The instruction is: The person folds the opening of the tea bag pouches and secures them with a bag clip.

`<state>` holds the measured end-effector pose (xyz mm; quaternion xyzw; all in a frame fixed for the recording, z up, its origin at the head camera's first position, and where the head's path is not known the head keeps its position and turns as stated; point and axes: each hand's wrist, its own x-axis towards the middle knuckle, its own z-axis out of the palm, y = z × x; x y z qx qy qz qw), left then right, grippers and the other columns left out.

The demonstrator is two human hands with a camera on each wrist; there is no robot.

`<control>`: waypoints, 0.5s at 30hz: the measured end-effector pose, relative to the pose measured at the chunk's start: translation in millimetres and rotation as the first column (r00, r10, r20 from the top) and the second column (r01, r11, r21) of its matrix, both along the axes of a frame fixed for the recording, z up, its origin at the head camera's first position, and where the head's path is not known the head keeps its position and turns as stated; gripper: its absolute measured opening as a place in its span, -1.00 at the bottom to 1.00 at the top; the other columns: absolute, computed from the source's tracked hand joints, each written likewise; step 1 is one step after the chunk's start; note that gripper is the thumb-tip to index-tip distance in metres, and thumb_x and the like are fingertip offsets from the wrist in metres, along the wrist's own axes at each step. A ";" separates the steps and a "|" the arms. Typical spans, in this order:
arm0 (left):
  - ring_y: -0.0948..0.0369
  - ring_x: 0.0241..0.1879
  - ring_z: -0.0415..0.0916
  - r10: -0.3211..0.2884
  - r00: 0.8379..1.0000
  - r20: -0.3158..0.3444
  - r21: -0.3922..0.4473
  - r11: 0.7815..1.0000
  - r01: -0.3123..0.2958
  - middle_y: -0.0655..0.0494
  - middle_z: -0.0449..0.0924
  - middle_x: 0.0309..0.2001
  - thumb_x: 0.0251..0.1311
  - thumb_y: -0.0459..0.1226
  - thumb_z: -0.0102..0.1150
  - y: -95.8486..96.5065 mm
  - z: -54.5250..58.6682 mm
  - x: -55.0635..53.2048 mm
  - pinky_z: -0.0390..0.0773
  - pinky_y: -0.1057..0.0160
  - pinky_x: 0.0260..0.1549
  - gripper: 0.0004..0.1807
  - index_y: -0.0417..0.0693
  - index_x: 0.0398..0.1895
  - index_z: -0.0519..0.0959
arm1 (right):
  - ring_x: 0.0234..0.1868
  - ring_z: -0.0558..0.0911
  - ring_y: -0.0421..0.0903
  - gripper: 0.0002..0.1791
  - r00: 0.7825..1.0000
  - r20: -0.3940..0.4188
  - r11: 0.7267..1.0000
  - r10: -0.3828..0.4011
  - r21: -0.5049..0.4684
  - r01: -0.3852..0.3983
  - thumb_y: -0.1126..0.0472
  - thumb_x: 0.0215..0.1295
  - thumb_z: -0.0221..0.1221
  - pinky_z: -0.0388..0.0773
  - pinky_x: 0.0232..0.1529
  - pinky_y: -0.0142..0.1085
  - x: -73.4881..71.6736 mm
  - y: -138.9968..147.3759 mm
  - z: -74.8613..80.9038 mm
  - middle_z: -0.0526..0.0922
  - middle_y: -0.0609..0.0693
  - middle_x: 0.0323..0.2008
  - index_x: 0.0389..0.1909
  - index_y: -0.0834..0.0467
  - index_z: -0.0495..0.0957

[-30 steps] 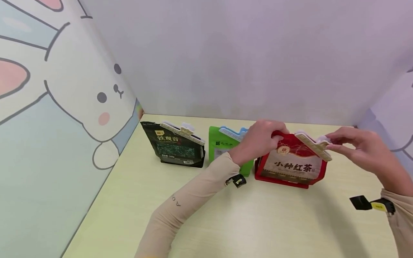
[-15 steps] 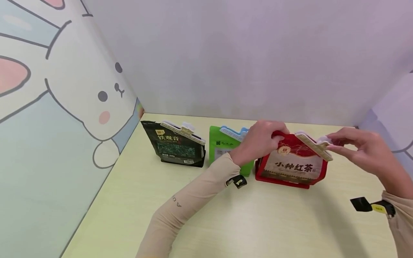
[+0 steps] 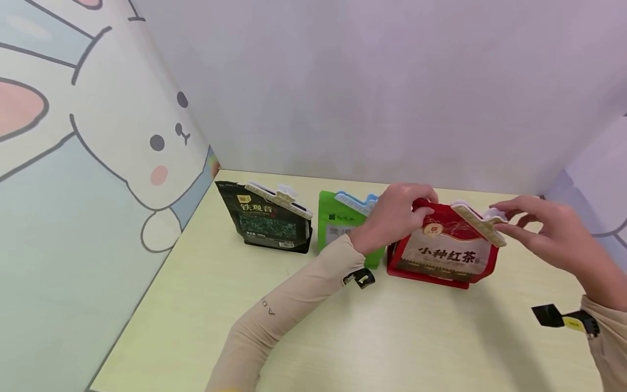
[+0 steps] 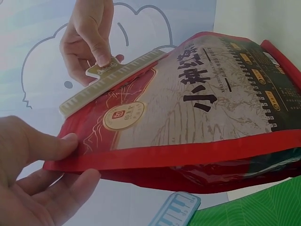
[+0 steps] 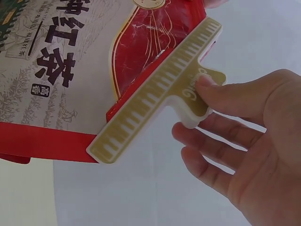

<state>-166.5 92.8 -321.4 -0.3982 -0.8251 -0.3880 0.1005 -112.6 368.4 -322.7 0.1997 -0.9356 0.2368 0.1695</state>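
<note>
A red pouch of black tea [image 3: 438, 253] stands upright at the right of the row in the head view. My left hand [image 3: 399, 209] pinches its upper left corner between thumb and fingers, seen closely in the left wrist view. Across the pouch's upper right corner sits a slanted gold and white bag clip [image 5: 155, 94] with a piano-key pattern. At the clip's handle is my right hand [image 5: 249, 127], its thumb on the gold face and its fingers behind. The clip's grip on the pouch's far side is hidden.
Left of the red pouch stand a green pouch [image 3: 329, 218] with a blue clip [image 3: 352, 203], partly behind my left arm, and a dark tea pouch [image 3: 266, 223] with a white and gold clip [image 3: 279, 200]. A pale wall [image 3: 352, 98] rises behind the table [image 3: 303, 326].
The right hand's fingers have spread slightly at the clip's handle, showing a gap between thumb and fingers. The left hand keeps its pinch, and the pouches stay in place.
</note>
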 end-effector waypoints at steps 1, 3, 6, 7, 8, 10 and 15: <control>0.42 -0.41 0.40 -0.001 1.000 0.000 0.002 1.000 0.001 0.21 0.63 -0.28 0.21 -0.42 0.09 0.3 -0.4 0.1 0.36 0.59 -0.44 -0.86 -0.05 -0.27 0.61 | -0.40 0.44 -0.54 -0.52 1.000 -0.002 1.000 -0.001 -0.006 0.001 0.50 -0.22 0.44 0.37 -0.46 -0.64 -0.1 -0.3 -0.3 0.52 -0.42 -0.28 -0.17 0.14 0.64; 0.42 -0.42 0.39 -0.007 1.000 0.001 0.004 1.000 0.007 0.22 0.62 -0.29 0.21 -0.42 0.09 1.2 -0.9 0.5 0.36 0.59 -0.44 -0.86 -0.06 -0.27 0.61 | -0.40 0.43 -0.54 -0.51 1.000 -0.005 1.000 0.001 -0.020 -0.001 0.52 -0.22 0.43 0.37 -0.46 -0.64 0.2 0.2 -1.1 0.51 -0.45 -0.27 -0.17 0.16 0.64; 0.42 -0.42 0.38 -0.010 1.000 -0.001 0.004 1.000 0.010 0.23 0.61 -0.30 0.22 -0.42 0.09 3.4 -1.6 0.9 0.35 0.59 -0.44 -0.86 -0.05 -0.28 0.61 | -0.38 0.41 -0.56 -0.51 1.000 -0.017 0.999 0.003 -0.034 -0.003 0.54 -0.21 0.41 0.37 -0.46 -0.64 1.3 1.2 -1.7 0.49 -0.48 -0.25 -0.16 0.18 0.63; 0.42 -0.42 0.38 -0.008 1.000 -0.004 0.003 1.000 0.008 0.23 0.61 -0.30 0.22 -0.41 0.09 4.1 -1.8 0.9 0.35 0.59 -0.44 -0.86 -0.05 -0.27 0.61 | -0.38 0.41 -0.56 -0.51 1.000 -0.020 0.999 0.006 -0.039 -0.006 0.55 -0.21 0.40 0.37 -0.45 -0.65 1.6 1.5 -1.7 0.48 -0.49 -0.24 -0.15 0.19 0.63; 0.43 -0.42 0.38 -0.005 1.000 -0.007 0.000 1.000 0.005 0.23 0.61 -0.30 0.22 -0.41 0.10 4.6 -2.0 1.0 0.35 0.59 -0.44 -0.87 -0.05 -0.27 0.62 | -0.38 0.41 -0.57 -0.51 1.000 -0.023 0.999 0.006 -0.040 -0.007 0.56 -0.20 0.40 0.37 -0.44 -0.65 2.0 1.6 -1.4 0.48 -0.50 -0.24 -0.15 0.19 0.63; 0.44 -0.42 0.39 0.005 1.000 -0.014 -0.005 1.000 -0.005 0.23 0.62 -0.29 0.22 -0.40 0.10 5.2 -2.3 1.0 0.34 0.60 -0.44 -0.87 -0.04 -0.27 0.62 | -0.37 0.40 -0.57 -0.51 0.999 -0.031 0.999 0.007 -0.036 -0.008 0.56 -0.19 0.39 0.37 -0.42 -0.66 2.4 1.1 -0.8 0.47 -0.51 -0.23 -0.14 0.18 0.62; 0.45 -0.46 0.38 0.039 0.999 -0.029 -0.038 0.998 -0.040 0.24 0.63 -0.26 0.23 -0.35 0.13 4.5 -1.5 1.9 0.33 0.59 -0.49 -0.88 0.00 -0.25 0.62 | -0.35 0.38 -0.58 -0.53 1.000 -0.029 1.000 -0.003 -0.011 0.002 0.52 -0.13 0.39 0.36 -0.40 -0.68 2.6 0.7 -0.8 0.44 -0.53 -0.22 -0.11 0.18 0.61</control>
